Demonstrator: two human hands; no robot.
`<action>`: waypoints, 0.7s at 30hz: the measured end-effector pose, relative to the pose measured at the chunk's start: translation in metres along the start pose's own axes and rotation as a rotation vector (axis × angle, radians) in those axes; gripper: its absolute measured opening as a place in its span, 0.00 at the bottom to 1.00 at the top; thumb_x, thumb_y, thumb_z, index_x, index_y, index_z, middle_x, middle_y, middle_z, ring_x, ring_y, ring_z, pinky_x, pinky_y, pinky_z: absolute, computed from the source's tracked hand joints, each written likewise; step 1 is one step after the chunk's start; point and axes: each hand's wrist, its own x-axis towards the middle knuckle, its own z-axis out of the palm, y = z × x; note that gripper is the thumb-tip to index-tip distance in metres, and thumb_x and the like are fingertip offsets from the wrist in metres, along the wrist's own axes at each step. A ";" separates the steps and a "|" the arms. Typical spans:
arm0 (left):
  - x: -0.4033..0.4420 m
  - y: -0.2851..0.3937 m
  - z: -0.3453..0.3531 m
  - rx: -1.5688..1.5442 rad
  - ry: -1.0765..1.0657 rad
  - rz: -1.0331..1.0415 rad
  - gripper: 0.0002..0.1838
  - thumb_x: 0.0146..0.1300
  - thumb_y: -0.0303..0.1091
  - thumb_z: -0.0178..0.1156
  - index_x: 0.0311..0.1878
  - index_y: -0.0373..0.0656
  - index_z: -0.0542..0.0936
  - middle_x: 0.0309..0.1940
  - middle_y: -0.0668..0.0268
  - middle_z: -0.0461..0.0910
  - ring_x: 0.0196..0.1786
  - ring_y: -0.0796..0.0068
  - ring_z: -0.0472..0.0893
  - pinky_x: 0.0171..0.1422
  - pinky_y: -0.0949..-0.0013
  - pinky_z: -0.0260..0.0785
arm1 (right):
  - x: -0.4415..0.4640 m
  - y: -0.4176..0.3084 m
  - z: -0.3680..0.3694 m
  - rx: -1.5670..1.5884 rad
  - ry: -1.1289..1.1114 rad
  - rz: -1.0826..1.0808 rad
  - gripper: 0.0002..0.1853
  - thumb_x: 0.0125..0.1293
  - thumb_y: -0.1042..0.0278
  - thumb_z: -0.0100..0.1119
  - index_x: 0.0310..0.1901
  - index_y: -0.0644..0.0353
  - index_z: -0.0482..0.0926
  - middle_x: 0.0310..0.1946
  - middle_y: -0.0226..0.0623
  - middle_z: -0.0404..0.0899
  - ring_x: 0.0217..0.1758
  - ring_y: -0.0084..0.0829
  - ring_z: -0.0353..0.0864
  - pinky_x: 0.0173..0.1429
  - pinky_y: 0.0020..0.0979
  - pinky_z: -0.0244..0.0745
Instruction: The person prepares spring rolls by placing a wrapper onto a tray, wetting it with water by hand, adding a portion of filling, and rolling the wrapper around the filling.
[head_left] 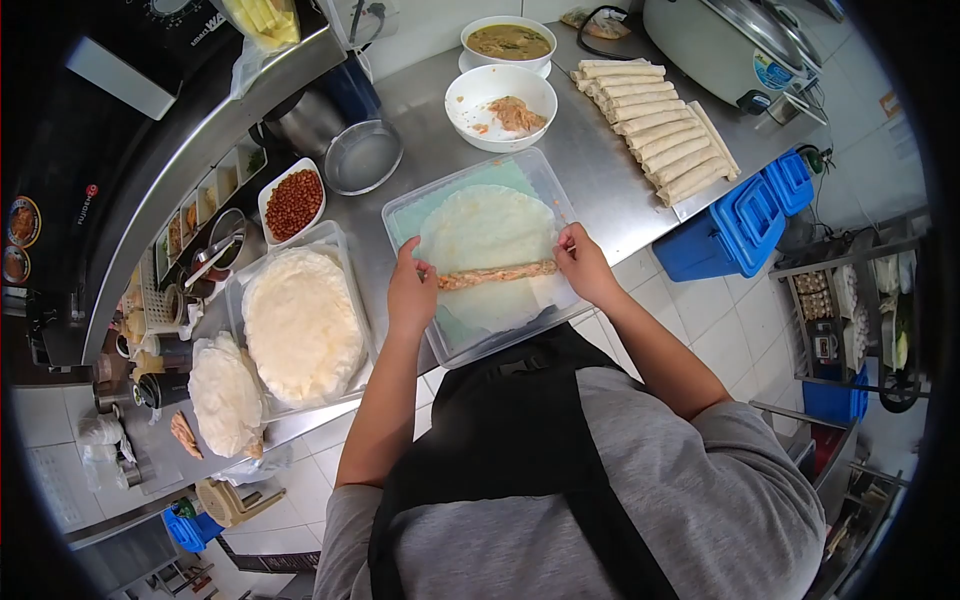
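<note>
A round, pale spring roll wrapper lies flat on a translucent plastic lid or tray with a greenish sheet in it. Across the wrapper's lower part runs a thin log of minced filling. At the log's left end is my left hand, fingers curled in at the wrapper's edge and one finger pointing up. My right hand pinches the wrapper's edge by the log's right end. Beyond the tray stands a white bowl with some minced filling left inside.
Rolled spring rolls lie in a row at the right. A bowl of soup-like food and a cooker stand behind. Leftward are a metal pan, a dish of peanuts and a container of stacked wrappers. Blue bins stand below.
</note>
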 end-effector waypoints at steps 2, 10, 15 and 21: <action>0.000 -0.012 0.006 0.015 0.031 0.035 0.31 0.65 0.26 0.59 0.71 0.43 0.64 0.40 0.57 0.82 0.41 0.62 0.83 0.51 0.60 0.75 | -0.003 0.005 0.001 0.038 0.000 0.001 0.12 0.66 0.75 0.60 0.47 0.61 0.68 0.32 0.41 0.78 0.34 0.35 0.80 0.42 0.35 0.76; -0.016 0.000 0.001 0.094 -0.059 -0.048 0.32 0.64 0.25 0.59 0.71 0.46 0.64 0.35 0.58 0.83 0.38 0.57 0.84 0.47 0.57 0.76 | -0.005 0.000 0.001 -0.078 0.030 -0.011 0.16 0.65 0.76 0.61 0.53 0.60 0.71 0.31 0.40 0.79 0.33 0.36 0.81 0.41 0.34 0.77; -0.017 0.006 -0.003 -0.083 0.022 -0.072 0.30 0.62 0.24 0.60 0.69 0.44 0.68 0.33 0.62 0.82 0.35 0.67 0.83 0.43 0.64 0.76 | -0.006 -0.004 -0.001 -0.068 0.089 -0.052 0.17 0.65 0.77 0.60 0.55 0.60 0.72 0.31 0.39 0.78 0.33 0.34 0.80 0.41 0.34 0.77; -0.013 -0.015 0.008 -0.376 0.063 -0.050 0.30 0.61 0.22 0.62 0.67 0.45 0.71 0.37 0.67 0.79 0.37 0.78 0.79 0.46 0.72 0.74 | -0.010 -0.014 0.000 0.018 0.073 -0.013 0.20 0.64 0.80 0.59 0.57 0.59 0.70 0.32 0.37 0.75 0.32 0.30 0.77 0.39 0.32 0.75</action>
